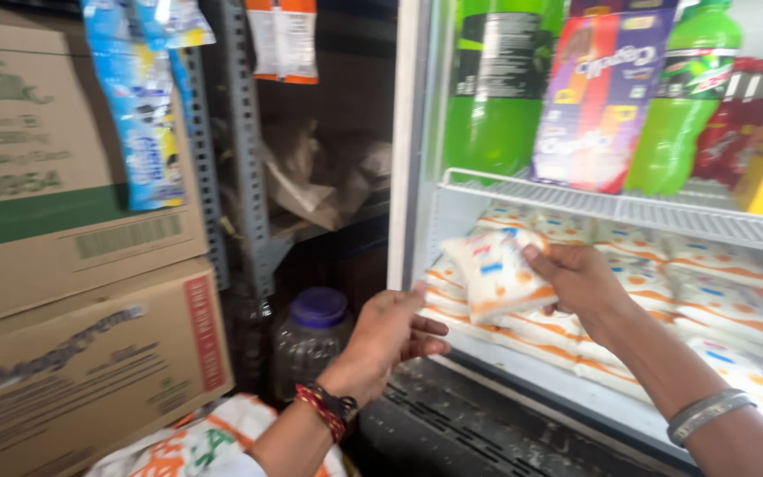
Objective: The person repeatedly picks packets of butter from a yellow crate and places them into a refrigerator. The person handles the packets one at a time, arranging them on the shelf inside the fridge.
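Right hand (580, 278): we grip one white-and-orange milk pouch (496, 274), fingers closed on its edge;
Left hand (390, 331): open, empty, at fridge edge;
Progress: pouch lifted above the pouch stack (717, 300); many remain stacked.

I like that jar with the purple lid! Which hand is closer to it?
Left. The left hand hovers open just right of the purple-lidded jar, not touching it. The right hand is farther right, inside the fridge, holding a white milk pouch.
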A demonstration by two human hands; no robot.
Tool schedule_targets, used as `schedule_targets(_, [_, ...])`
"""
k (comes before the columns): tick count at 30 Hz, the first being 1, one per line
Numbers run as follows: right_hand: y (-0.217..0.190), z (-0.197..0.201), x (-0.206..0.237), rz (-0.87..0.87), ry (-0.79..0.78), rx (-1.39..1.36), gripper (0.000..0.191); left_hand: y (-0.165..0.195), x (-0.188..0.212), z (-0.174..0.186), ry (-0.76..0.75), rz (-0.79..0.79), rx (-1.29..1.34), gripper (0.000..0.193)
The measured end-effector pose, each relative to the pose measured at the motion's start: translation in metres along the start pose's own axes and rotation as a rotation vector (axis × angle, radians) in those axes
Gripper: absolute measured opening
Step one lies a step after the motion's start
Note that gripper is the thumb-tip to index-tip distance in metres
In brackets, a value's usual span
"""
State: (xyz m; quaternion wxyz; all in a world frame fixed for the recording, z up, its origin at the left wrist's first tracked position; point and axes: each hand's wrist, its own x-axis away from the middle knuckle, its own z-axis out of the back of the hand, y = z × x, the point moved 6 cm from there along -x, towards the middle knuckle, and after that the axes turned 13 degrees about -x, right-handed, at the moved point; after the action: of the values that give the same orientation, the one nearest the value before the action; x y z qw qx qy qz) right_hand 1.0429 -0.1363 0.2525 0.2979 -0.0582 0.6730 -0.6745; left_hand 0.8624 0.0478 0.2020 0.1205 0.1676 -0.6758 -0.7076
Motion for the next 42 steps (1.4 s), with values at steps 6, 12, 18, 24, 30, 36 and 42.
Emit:
schedule_targets(6, [0.028,0.060,-0.036,-0.036,0.407,0.363,0.053,0.005,-0.034,-0.066,-0.158,-0.196,-0.363,0.033])
schedule_targets(12, [0.052,0.062,-0.059,-0.202,0.375,0.440,0.051,-0.007,-0.040,-0.071,-0.183,-0.201,-0.454,0.031])
schedule_targets(18, [0.015,0.041,-0.032,-0.029,0.278,1.220,0.059,-0.055,-0.035,-0.037,-0.166,-0.089,-0.537,0.026])
schedule_targets(24, [0.022,0.004,-0.033,0.217,0.006,1.155,0.059,-0.041,-0.054,-0.035,-0.008,-0.282,-0.695,0.029])
schedule_targets(30, [0.059,0.007,-0.050,-0.044,-0.095,1.081,0.069,0.009,-0.069,-0.068,0.070,-0.603,-0.954,0.042])
schedule_targets(36, [0.053,0.000,-0.045,-0.027,-0.102,1.195,0.073,0.003,-0.057,-0.078,0.086,-0.579,-0.931,0.043])
schedule_targets(42, [0.015,-0.081,0.040,0.584,-0.101,0.933,0.056,-0.010,-0.009,-0.012,0.208,-0.489,-0.876,0.035])
